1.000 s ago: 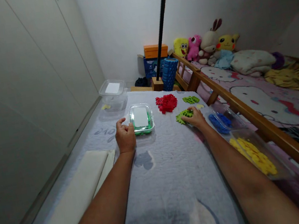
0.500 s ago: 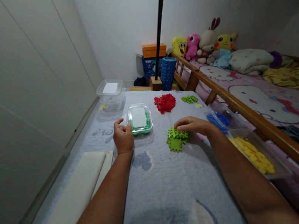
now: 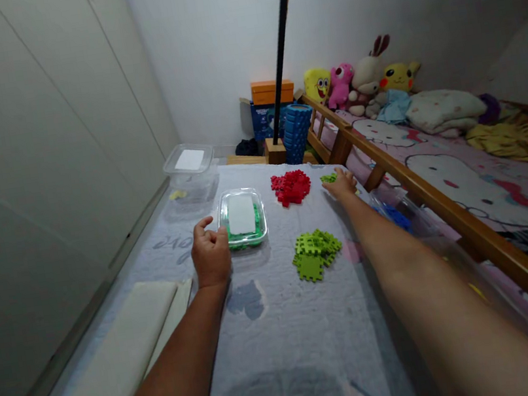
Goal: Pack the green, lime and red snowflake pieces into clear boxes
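On the left I had a folded white sheet [image 3: 107,363], then my left hand [image 3: 211,255], half-curled just beside a clear box [image 3: 241,213]; couldn't tell its grip. Red pile [image 3: 291,188], near lime pile [image 3: 316,253] mid-table. Right hand [image 3: 340,183] reached over far lime pieces [image 3: 326,178], grasp unreadable; forearm [image 3: 403,263] partly hid blue pieces [image 3: 398,216].

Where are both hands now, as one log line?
left hand: beside lidded box; right hand: over far lime pieces; near lime pile: on cloth; red pile: farther back
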The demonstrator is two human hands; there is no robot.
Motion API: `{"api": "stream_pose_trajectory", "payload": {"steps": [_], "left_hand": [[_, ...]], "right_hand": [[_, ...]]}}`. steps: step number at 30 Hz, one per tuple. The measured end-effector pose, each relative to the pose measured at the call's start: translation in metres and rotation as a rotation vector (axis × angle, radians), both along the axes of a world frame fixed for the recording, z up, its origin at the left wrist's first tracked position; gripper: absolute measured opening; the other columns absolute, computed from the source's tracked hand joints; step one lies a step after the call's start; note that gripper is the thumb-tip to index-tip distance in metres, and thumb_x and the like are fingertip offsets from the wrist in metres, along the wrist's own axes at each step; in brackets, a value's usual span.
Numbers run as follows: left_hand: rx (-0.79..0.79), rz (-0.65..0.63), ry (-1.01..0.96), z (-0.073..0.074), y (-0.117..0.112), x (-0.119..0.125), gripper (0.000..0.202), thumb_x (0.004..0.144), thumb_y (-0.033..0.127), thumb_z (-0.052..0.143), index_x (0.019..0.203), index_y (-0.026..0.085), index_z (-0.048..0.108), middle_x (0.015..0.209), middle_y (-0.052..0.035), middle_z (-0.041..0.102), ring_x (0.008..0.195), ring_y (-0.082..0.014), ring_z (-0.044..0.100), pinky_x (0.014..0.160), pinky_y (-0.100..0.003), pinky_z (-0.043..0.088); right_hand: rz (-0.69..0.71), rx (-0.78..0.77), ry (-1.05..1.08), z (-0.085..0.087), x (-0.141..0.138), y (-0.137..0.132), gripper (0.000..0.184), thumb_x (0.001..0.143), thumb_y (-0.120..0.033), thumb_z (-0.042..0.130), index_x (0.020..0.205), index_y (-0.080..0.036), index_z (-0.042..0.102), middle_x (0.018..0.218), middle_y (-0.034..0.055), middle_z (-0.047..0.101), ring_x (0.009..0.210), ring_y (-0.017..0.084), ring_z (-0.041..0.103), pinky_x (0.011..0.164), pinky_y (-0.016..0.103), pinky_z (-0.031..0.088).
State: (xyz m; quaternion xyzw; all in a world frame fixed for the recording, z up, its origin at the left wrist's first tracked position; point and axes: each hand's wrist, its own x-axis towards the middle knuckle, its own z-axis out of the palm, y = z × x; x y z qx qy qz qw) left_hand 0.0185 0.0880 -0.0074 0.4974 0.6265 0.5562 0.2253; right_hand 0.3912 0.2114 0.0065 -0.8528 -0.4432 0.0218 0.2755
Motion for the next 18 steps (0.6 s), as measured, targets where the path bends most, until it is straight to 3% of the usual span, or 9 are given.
{"api": "stream_pose_trajectory", "payload": {"steps": [7,13,18], "left_hand": [[0.008,0.006,0.0,-0.004,0.001,-0.001,0.034,0.085,0.036,0.059,0.114,0.019,0.061,0.054,0.0096,0.046,0.058,-0.0162,0.054,0.066,-0.027,0.04],[0.001,-0.003,-0.022,-0.006,0.002,-0.001,0.035,0.085,0.037,0.059,0.115,0.019,0.061,0.055,0.0096,0.043,0.058,-0.016,0.053,0.063,-0.026,0.039],[0.003,-0.01,-0.026,-0.002,-0.001,0.0,0.037,0.085,0.035,0.059,0.118,0.018,0.06,0.054,0.0103,0.044,0.055,-0.0153,0.051,0.063,-0.026,0.039]], "right_hand": [[0.078,-0.155,-0.029,-0.004,0.014,0.019,0.067,0.086,-0.052,0.07,0.148,-0.034,0.052,0.168,0.0107,0.024,0.146,0.043,0.027,0.115,0.064,0.029],[0.111,-0.225,-0.054,-0.007,0.015,0.019,0.053,0.089,-0.048,0.068,0.139,-0.032,0.062,0.156,0.0125,0.038,0.137,0.041,0.038,0.111,0.064,0.035],[0.134,-0.207,-0.104,-0.012,0.015,0.005,0.042,0.095,-0.035,0.056,0.135,-0.03,0.067,0.146,0.0126,0.049,0.132,0.038,0.046,0.11,0.057,0.04]]}}
